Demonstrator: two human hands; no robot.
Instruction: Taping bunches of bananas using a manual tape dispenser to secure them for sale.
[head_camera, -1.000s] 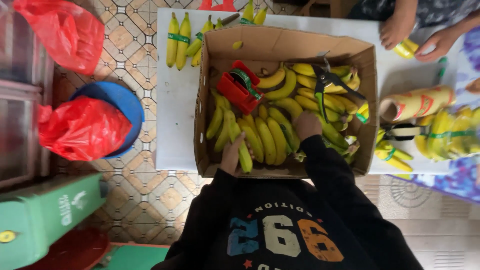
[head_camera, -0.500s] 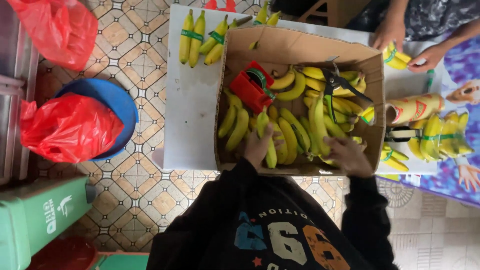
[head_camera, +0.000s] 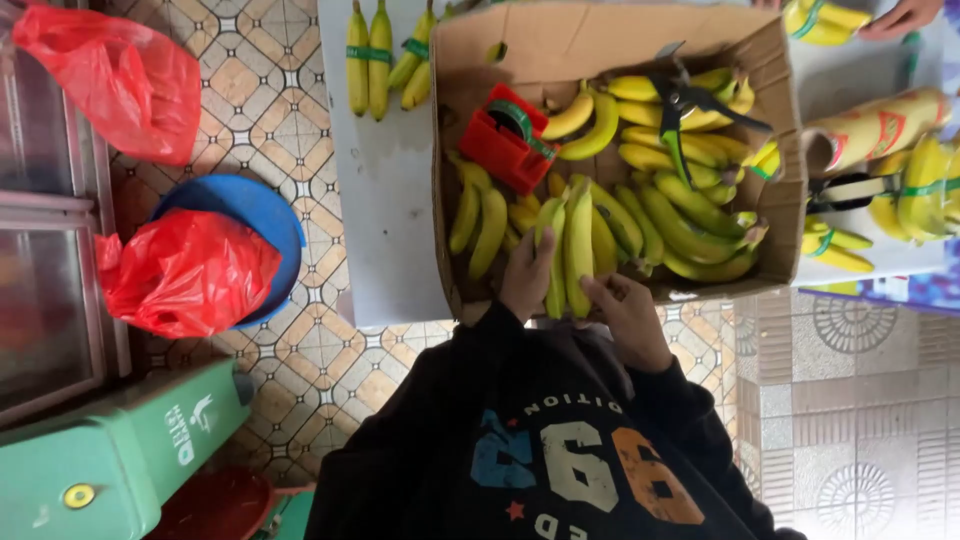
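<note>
Bananas (head_camera: 568, 250), a small yellow-green cluster, stand at the near edge of the cardboard box (head_camera: 610, 40) on the white table (head_camera: 385, 220). Left hand (head_camera: 527, 275) closes around one side, right hand (head_camera: 628, 312) around the other. Likely light, firm but easily bruised; best held near the stem.

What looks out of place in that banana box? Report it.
Two tools lie loose on the fruit in the cardboard box: a red tape dispenser tilted on the bananas, and black scissors open across them. No damage or spill shows.
</note>
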